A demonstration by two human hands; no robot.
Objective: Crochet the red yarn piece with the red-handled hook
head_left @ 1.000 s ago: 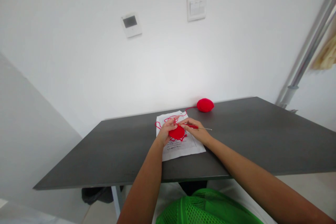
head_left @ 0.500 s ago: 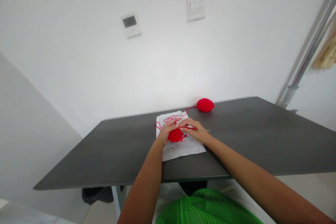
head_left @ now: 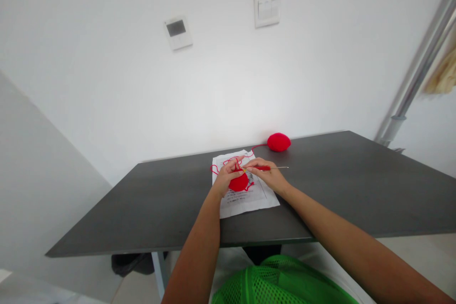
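Note:
My left hand [head_left: 225,176] is closed on the upper left edge of a round red crochet piece [head_left: 238,182], with red yarn looped over its raised fingers. Between the fingers of my right hand [head_left: 269,174] is a crochet hook [head_left: 264,168] with a red grip; its thin metal end points right. The hook's other end meets the top edge of the crochet piece, where a small yellowish spot shows. A short red yarn tail hangs at the piece's right side. Both hands are above a printed paper sheet [head_left: 245,206].
A red yarn ball [head_left: 279,142] rests at the back of the dark table [head_left: 171,204], its strand running to the loose loops on the paper. Behind the table rises a white wall [head_left: 221,80] with a switch panel [head_left: 267,8]. A pipe [head_left: 416,73] stands at the right.
My right hand has moved slightly up and right with the crochet hook, and the hook now lies more level. The fingers of my left hand have lifted a little, raising the yarn.

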